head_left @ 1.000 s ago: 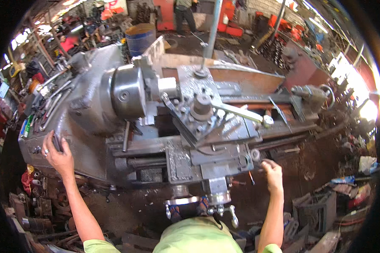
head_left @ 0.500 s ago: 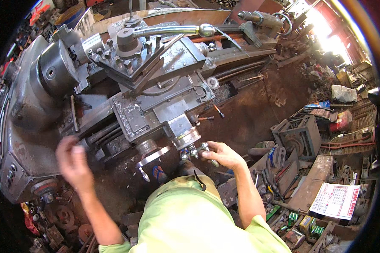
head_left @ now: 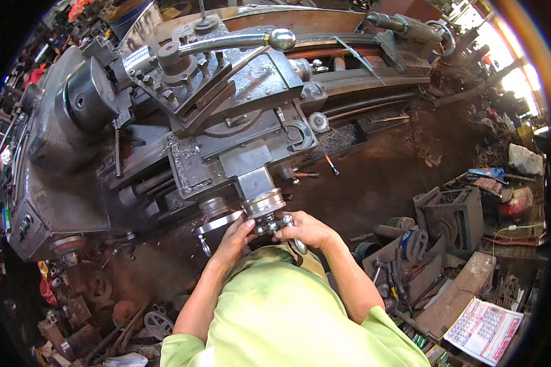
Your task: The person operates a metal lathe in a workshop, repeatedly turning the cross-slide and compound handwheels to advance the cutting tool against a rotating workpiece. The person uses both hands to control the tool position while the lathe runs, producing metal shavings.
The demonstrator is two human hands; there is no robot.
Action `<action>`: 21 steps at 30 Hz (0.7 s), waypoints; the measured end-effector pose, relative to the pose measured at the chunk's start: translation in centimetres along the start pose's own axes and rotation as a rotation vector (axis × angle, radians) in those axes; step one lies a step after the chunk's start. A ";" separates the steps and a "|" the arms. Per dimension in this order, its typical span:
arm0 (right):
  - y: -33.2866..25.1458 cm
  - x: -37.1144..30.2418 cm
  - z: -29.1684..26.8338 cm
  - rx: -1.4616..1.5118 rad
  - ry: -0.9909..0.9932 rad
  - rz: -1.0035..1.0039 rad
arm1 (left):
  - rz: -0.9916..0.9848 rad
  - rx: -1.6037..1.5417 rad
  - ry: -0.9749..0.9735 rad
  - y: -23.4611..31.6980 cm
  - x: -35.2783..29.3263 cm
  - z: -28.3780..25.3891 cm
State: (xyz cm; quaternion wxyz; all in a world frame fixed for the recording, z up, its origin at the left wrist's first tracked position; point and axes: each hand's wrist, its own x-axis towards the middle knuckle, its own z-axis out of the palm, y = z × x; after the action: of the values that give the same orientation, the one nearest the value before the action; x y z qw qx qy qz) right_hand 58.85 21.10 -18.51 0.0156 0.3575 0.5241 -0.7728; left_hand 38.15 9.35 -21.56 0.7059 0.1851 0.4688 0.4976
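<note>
A metal ball crank handle (head_left: 267,227) sticks out toward me from the graduated collar (head_left: 264,202) on the lathe's cross slide. My right hand (head_left: 310,230) is closed around its right arm, thumb on top. At the crank's left side, my left hand (head_left: 231,241) has its fingers curled against it, partly hidden by the thumb and the hand itself. Just left of that hand is the carriage handwheel (head_left: 219,223) with its small grip. Farther up the carriage sits the tool post (head_left: 179,64), topped by a long ball-ended lever (head_left: 232,43).
The lathe chuck (head_left: 92,98) and headstock (head_left: 49,147) stand at the left; the tailstock (head_left: 392,27) is at the far right. Metal chips lie on the carriage. Near my right arm are a boxy metal housing (head_left: 452,220), a wooden board (head_left: 459,293) and a printed calendar sheet (head_left: 483,330).
My left hand has come right and down from beside the lathe bed to the crank handle. My right hand has stayed on the crank, and the view has shifted slightly.
</note>
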 end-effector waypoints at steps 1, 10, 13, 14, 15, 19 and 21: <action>0.1 0.1 -0.2 -0.024 -0.018 -0.020 | -0.014 -0.006 0.024 0.0 0.0 0.3; 3.0 2.0 -1.9 0.408 -0.265 -0.104 | 0.073 -0.039 0.054 0.2 1.1 2.4; 4.1 2.5 -2.4 0.491 -0.331 -0.109 | 0.112 0.017 0.085 0.1 1.4 2.6; 4.3 2.6 -2.5 0.502 -0.351 -0.114 | 0.122 0.031 0.099 0.1 1.5 2.6; 4.5 2.7 -2.6 0.509 -0.359 -0.115 | 0.146 0.056 0.117 0.1 1.6 2.6; 4.9 3.0 -2.7 0.569 -0.406 -0.117 | 0.121 0.091 0.154 0.3 1.7 2.9; 5.1 3.2 -2.7 0.602 -0.425 -0.115 | 0.120 0.127 0.220 0.4 1.6 3.4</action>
State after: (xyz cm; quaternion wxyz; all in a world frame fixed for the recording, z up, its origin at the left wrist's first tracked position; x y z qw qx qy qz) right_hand 59.96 22.10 -24.93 -0.0252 0.1477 0.2774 -0.9490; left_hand 40.91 11.62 -20.41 0.6062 0.2013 0.5620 0.5255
